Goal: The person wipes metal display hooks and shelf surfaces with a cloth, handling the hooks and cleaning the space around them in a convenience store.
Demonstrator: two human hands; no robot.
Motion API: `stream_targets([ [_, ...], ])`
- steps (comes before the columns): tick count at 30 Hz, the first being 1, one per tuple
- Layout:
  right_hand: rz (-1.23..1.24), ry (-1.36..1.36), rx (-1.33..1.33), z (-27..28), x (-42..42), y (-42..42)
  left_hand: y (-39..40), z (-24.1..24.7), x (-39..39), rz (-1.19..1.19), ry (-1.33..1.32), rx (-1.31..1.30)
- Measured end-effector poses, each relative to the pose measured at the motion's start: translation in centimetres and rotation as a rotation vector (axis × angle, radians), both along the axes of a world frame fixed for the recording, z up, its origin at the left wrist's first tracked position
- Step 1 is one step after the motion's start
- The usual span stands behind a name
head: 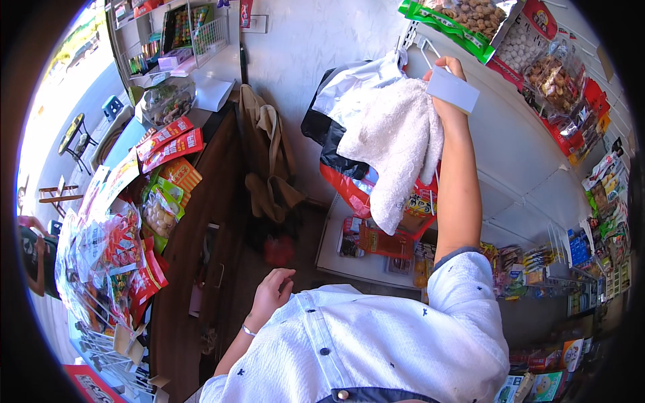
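My right hand (448,70) is raised to a wall rack, its fingers curled at the top of a white terry towel (388,136). A small white rectangular block (453,89) lies over the back of this hand and hides part of the grip. Beside the fingers a metal hook (428,49) sticks out. Behind the towel hang a white plastic bag (358,88), a black plastic bag (337,146) and a red printed bag (342,189). Low in front of my body is my left hand (272,292), loosely bent, thumb apart from the fingers, with nothing seen in it.
A dark wooden counter (181,262) runs along the left, with snack packets (116,242) hung on its outer side. A brown cloth bag (267,151) hangs in the corner. Packaged snacks (554,85) line the right wall. A low white shelf (327,247) holds packets. Another person (38,252) is outside.
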State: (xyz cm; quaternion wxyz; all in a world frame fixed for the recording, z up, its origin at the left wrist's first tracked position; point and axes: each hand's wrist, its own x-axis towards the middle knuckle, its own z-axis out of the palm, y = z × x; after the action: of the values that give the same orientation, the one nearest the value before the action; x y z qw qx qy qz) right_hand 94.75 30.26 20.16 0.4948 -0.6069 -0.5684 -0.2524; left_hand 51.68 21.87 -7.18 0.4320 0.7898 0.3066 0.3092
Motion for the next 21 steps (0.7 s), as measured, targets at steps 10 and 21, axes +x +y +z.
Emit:
stream_targets([
  [10, -0.022, 0.386, 0.18, -9.5, -5.0, -5.9, 0.0, -0.6, -1.7, -0.066, 0.037, 0.137],
  [21, 0.638, 0.524, -0.604, -16.9, -18.5, -1.1, -1.1, 1.4, -12.0, 0.474, 0.129, 0.216],
])
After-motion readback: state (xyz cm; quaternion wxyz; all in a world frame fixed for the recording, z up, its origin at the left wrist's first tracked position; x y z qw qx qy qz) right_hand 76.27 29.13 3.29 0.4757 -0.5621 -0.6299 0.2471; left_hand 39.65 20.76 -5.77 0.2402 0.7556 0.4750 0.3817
